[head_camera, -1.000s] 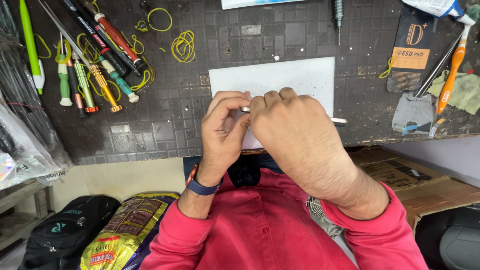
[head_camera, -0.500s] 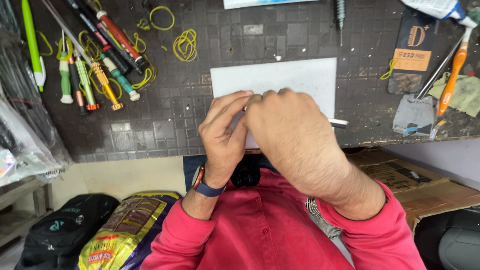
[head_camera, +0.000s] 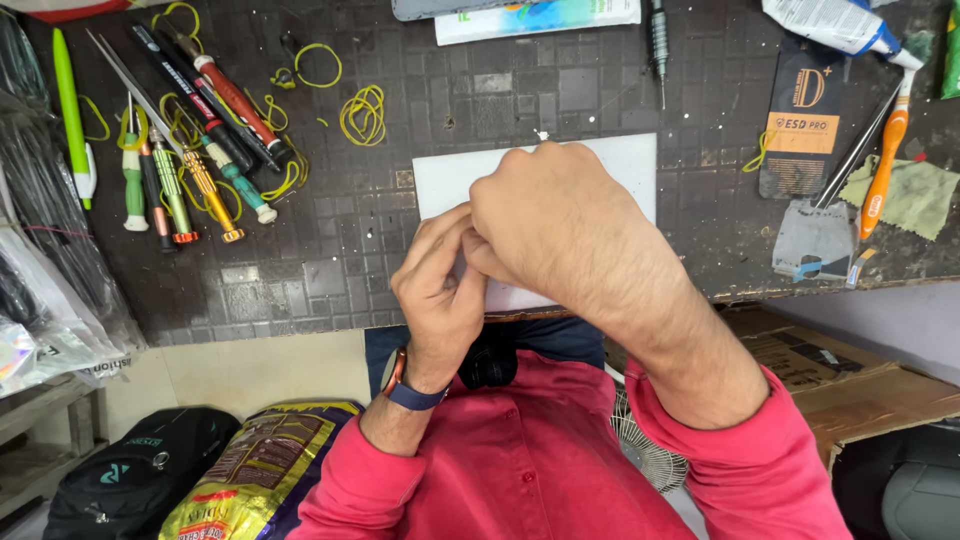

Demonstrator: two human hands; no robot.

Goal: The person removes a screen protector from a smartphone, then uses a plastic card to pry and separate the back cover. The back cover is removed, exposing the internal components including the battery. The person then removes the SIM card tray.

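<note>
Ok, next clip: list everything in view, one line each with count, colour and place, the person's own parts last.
work mat: one, dark, gridded, covering the bench
white sheet: one, mat centre, under the hands
screwdrivers: a bunch, mixed colours, mat left
green pen: one, far left
rubber bands: several, yellow, upper left
tubes: two, white, top edge and top right
black pouch: one, right
tweezers: one, metal, right
toothbrush: one, orange, right
green cloth: one, far right
black bag: one, floor, lower left
printed sack: one, yellow, floor
cardboard box: one, brown, lower right
left hand: watch on wrist, fingers pinched against the right; anything held is hidden
right hand: closed over the sheet
</note>
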